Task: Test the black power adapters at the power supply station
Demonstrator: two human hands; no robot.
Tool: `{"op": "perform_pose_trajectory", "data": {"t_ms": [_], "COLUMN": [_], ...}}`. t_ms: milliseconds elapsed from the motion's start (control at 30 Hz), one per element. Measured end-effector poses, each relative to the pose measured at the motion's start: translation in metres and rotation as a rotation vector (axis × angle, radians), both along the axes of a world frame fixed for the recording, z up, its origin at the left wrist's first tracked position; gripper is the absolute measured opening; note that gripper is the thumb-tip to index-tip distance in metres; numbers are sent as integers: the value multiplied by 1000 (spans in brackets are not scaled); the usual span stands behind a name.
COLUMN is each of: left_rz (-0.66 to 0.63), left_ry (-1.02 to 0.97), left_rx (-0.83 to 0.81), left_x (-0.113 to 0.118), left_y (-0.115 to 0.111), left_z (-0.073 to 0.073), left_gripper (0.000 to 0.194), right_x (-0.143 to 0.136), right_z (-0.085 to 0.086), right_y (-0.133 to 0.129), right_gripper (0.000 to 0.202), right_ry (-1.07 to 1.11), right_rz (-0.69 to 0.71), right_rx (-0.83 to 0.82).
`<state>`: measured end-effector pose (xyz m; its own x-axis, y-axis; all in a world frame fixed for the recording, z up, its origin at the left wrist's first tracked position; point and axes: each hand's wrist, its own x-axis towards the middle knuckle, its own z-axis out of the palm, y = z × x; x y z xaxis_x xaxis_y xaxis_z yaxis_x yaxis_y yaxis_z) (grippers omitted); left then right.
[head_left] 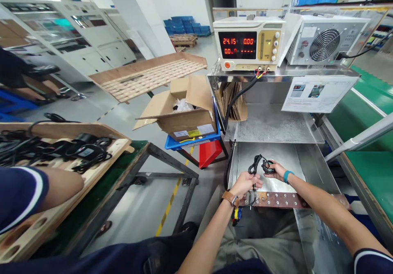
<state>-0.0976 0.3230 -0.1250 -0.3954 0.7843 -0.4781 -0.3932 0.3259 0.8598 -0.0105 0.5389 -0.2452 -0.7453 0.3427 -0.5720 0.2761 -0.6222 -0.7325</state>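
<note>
Navy short sleeves with white trim, brown-strapped watch [231, 198] on left wrist, teal band [287, 176] on right wrist, khaki trousers [260, 241].

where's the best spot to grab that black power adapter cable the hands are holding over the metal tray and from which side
Probably the thin cord just behind its plug end, pinched from above, as the left hand does. The right hand steadies the coiled bundle of the black adapter cable from the right. The loose loops stand up over the metal tray, so a top approach looks unobstructed.
</note>
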Motion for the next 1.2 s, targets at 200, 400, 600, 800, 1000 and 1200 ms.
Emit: {"op": "perform_pose_trajectory", "data": {"t_ms": [200, 400, 600, 800, 1000, 1200], "left_rz": [-46, -64, -67, -42, -29, 11], "left_ry": [40, 76, 88, 68, 70, 60], "left_rx": [-15, 9, 22, 8, -7, -14], "left_x": [0, 0, 1, 1, 2, 2], "left_y": [-4, -6, -6, -6, -7, -6], "left_z": [-5, -5, -3, -5, -10, -16], "left_gripper": [33, 39, 44, 43, 38, 27], "right_x": [-2, -2, -2, -3, -4, -6], "right_z": [5, 6, 2, -5, -6, -15], "right_y": [0, -2, -1, 1, -4, -7], "right_gripper": [29, 29, 29, 29, 32, 37], "right_ry": [13, 25, 40, 66, 76, 81], "right_rz": [-24, -9, -22, -48, -45, -22], "right_rx": [-46, -46, -55, -66, -48, -43]}}
